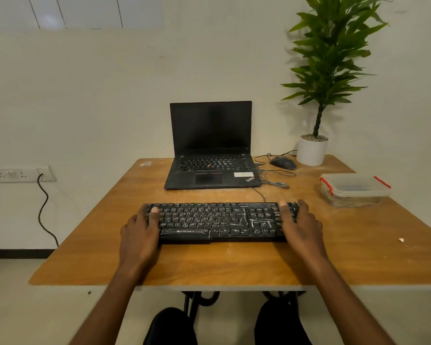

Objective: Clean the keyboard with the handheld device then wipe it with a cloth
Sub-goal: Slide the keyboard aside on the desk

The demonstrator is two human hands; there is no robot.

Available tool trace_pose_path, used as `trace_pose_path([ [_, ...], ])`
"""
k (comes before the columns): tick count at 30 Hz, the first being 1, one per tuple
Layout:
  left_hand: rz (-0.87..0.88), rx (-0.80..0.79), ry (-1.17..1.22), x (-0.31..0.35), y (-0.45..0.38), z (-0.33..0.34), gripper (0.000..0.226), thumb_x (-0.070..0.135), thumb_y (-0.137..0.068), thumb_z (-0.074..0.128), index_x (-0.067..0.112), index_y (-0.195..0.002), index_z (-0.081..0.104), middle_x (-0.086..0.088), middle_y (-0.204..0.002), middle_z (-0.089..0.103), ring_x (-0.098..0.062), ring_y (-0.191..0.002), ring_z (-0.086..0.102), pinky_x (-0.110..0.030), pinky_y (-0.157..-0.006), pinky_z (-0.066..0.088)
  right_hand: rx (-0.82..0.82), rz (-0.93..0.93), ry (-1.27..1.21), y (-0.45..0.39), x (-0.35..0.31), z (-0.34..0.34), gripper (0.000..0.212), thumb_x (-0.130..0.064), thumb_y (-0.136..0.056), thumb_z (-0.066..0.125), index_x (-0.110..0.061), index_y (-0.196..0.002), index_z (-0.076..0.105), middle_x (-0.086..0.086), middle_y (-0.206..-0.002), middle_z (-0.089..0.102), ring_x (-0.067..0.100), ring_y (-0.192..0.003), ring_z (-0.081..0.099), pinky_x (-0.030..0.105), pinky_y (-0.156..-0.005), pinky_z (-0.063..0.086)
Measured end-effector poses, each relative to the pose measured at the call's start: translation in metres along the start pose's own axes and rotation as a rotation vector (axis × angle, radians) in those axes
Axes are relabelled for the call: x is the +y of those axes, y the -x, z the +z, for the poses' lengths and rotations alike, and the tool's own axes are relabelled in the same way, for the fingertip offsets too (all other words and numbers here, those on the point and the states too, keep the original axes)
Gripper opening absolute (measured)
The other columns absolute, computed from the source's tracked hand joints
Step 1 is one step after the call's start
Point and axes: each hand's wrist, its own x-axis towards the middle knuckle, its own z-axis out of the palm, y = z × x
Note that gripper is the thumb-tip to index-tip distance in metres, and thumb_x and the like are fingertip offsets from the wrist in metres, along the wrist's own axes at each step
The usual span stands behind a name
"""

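Table [105, 235]: wood top, pale dust patches, runs out of view on the right; I'm sat at the near edge, knees under it.
Plant [331, 56]: tall leafy one in a white pot [311, 151], far right corner of table.
Laptop [210, 145]: black, lid up, screen dark, back-centre of table, well behind the kbd.
Keyboard [219, 221]: black, lies flat near the front-centre of table, long side toward me; white dusty streaks across the keys, thickest on the right half; its cable goes back toward the laptop.
Box [353, 189]: clear plastic w/ red clips, lid on, right of table, apart from kbd. Contents too blurry to tell.
My left hand [139, 232]: holds the kbd's left end; thumb lies on top of the keys, other fingers curl round the far-left edge.
My right hand [300, 226]: same on the right end; thumb on the keys, fingers wrapped over the far-right corner.
Mouse [283, 163]: dark, wired, betw. laptop and pot, cables looped beside it.
Wall socket [23, 174]: left wall, black cord hangs from it.
Scrap [400, 240]: tiny white bit, right side of table.
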Motion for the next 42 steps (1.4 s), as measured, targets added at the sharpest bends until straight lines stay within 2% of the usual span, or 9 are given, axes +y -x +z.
trace_pose_path([
  [2,0.048,0.008,-0.099,-0.006,0.007,-0.001,0.057,0.052,-0.107,0.025,0.025,-0.158,0.030,-0.013,-0.150,0.049,-0.038,-0.135,0.043,-0.052,-0.109,0.037,0.003,0.005,-0.024,0.013,0.001,-0.008,0.075,-0.064,-0.099,0.035,-0.018,-0.157,0.025,0.019,-0.151,0.044,0.040,-0.143,0.029,0.054,-0.113,0.030],
  [6,-0.032,0.022,-0.055,0.000,0.027,-0.012,0.065,0.065,-0.102,0.016,0.031,-0.155,0.033,-0.016,-0.146,0.053,-0.039,-0.134,0.045,-0.053,-0.107,0.038,0.008,-0.004,-0.096,0.034,0.004,-0.019,0.075,-0.066,-0.098,0.035,-0.021,-0.158,0.025,0.015,-0.153,0.043,0.036,-0.144,0.028,0.053,-0.114,0.029],
  [11,-0.068,0.029,-0.008,0.009,0.051,-0.021,0.057,0.057,-0.105,0.025,0.032,-0.154,0.037,-0.014,-0.149,0.050,-0.040,-0.138,0.039,-0.054,-0.109,0.035,0.005,-0.006,-0.135,0.051,0.010,-0.024,0.087,-0.079,-0.090,0.032,-0.023,-0.158,0.026,0.013,-0.155,0.042,0.034,-0.146,0.028,0.054,-0.116,0.030],
  [16,-0.029,0.048,-0.012,-0.002,0.059,-0.024,0.068,0.069,-0.098,0.019,0.033,-0.151,0.041,-0.011,-0.144,0.055,-0.037,-0.134,0.045,-0.053,-0.108,0.038,0.016,-0.013,-0.167,0.062,0.015,-0.023,0.084,-0.074,-0.091,0.034,-0.024,-0.158,0.027,0.011,-0.156,0.040,0.032,-0.146,0.027,0.054,-0.116,0.031],
  [20,-0.028,0.058,-0.011,-0.002,0.067,-0.025,0.054,0.056,-0.105,0.028,0.031,-0.151,0.042,-0.008,-0.146,0.052,-0.034,-0.133,0.044,-0.049,-0.107,0.037,0.003,-0.029,-0.168,0.066,0.016,-0.025,0.079,-0.069,-0.093,0.037,-0.023,-0.156,0.028,0.011,-0.154,0.043,0.032,-0.144,0.031,0.052,-0.115,0.032],
  [24,-0.034,0.052,-0.017,0.003,0.071,-0.026,0.057,0.055,-0.104,0.030,0.028,-0.153,0.040,-0.009,-0.149,0.050,-0.035,-0.135,0.041,-0.051,-0.108,0.037,0.000,-0.055,-0.178,0.068,0.017,-0.029,0.066,-0.059,-0.098,0.041,-0.022,-0.153,0.034,0.008,-0.149,0.047,0.031,-0.142,0.033,0.049,-0.111,0.032],
  [29,-0.011,0.059,-0.143,0.007,0.066,-0.024,0.073,0.070,-0.100,0.020,0.022,-0.153,0.035,-0.016,-0.150,0.048,-0.039,-0.135,0.044,-0.056,-0.113,0.037,-0.044,-0.025,-0.202,0.061,0.030,-0.029,0.093,-0.087,-0.084,0.031,-0.031,-0.157,0.022,0.003,-0.154,0.043,0.027,-0.142,0.038,0.054,-0.114,0.037],
  [33,0.080,0.074,-0.250,0.032,0.058,-0.015,0.077,0.068,-0.099,0.018,0.016,-0.153,0.035,-0.019,-0.151,0.048,-0.040,-0.137,0.044,-0.058,-0.119,0.029,-0.015,-0.002,-0.230,0.050,0.039,-0.035,0.103,-0.094,-0.074,0.027,-0.032,-0.156,0.024,0.002,-0.149,0.049,0.024,-0.137,0.044,0.052,-0.111,0.041],
  [42,0.299,-0.039,-0.041,0.149,0.047,0.039,0.069,0.058,-0.102,0.033,0.020,-0.159,0.028,-0.011,-0.160,0.039,-0.029,-0.148,0.034,-0.052,-0.120,0.031,0.154,-0.071,-0.194,0.003,0.054,-0.080,0.058,-0.055,-0.100,0.045,-0.023,-0.149,0.041,-0.003,-0.143,0.051,0.018,-0.132,0.047,0.043,-0.107,0.044],
])
